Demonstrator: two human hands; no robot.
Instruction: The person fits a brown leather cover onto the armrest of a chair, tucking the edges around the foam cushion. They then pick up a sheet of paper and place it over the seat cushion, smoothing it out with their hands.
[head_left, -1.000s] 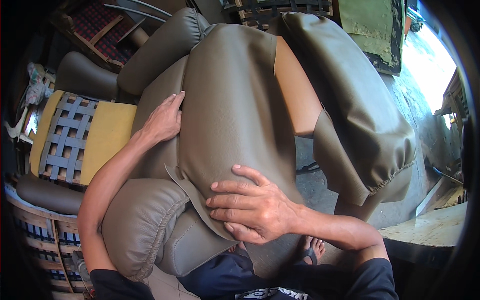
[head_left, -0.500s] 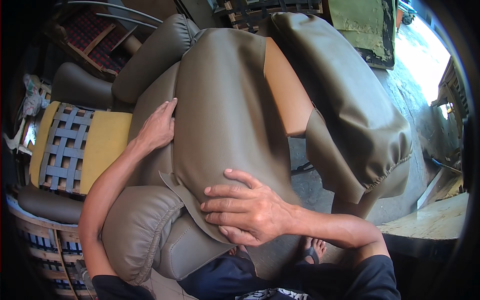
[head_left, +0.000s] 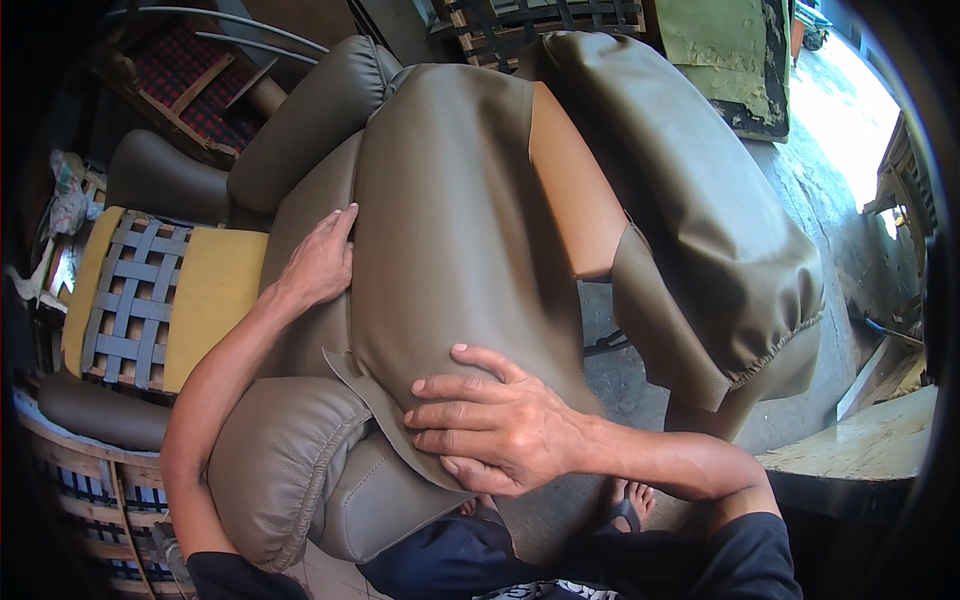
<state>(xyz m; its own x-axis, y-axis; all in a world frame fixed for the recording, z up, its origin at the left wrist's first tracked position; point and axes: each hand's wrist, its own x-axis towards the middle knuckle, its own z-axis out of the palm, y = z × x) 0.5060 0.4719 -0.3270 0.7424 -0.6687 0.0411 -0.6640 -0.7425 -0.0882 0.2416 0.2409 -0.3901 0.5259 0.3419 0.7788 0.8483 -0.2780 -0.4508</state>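
Note:
A brown leather-like cover drapes over the piece of furniture in front of me. Along its left seam rests my left hand, fingers stretched toward the far side, holding nothing visible. My right hand lies spread on the cover's near end, by a loose flap at its edge. Just left of that flap bulges a padded armrest with gathered stitching, my left forearm running beside it. A similar padded arm stands at the far end. On the right, an orange-tan panel adjoins a long brown padded section.
To the left are a webbed frame with yellow foam and a wooden frame below it. A worn green panel stands at the back right. A pale board juts in at the right. My sandalled foot shows below.
The view has shifted slightly, so the scene sits a little lower. Both hands keep their places on the cover, with no clear movement of their own.

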